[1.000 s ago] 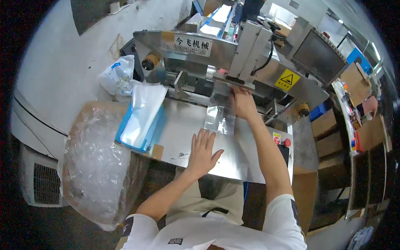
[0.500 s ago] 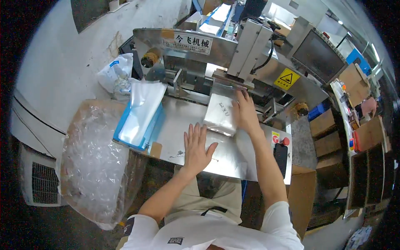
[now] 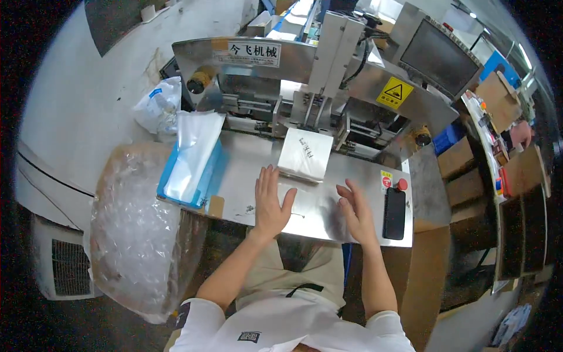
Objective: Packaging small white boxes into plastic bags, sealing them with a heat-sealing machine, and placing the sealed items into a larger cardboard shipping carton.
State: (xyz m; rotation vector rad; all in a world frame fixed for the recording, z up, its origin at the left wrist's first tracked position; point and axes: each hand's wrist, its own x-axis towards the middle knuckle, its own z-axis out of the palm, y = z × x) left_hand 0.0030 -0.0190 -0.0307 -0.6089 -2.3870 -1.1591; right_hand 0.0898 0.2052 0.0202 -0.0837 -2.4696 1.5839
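Observation:
A flat, square white packet (image 3: 305, 156) with dark print lies on the steel worktable (image 3: 316, 205), against the front of the machine. My left hand (image 3: 271, 205) is beside the packet's near left corner, palm down with the fingers stretched out, holding nothing. Whether its fingertips touch the packet I cannot tell. My right hand (image 3: 356, 214) hovers over the table to the right, apart from the packet, its fingers loose and spread. Behind the packet rises the steel machine (image 3: 332, 56) with its upright column.
On the left stands a blue box (image 3: 205, 190) with clear plastic bags (image 3: 192, 155) on it. Past it sits a large plastic-lined carton of clear bags (image 3: 132, 226). A red button (image 3: 402, 184) and black phone (image 3: 394, 212) are at the table's right end.
My right hand has come off the packet and moved back toward me. The clear plastic stretching from the packet into the machine no longer shows. My left hand stays nearly in place.

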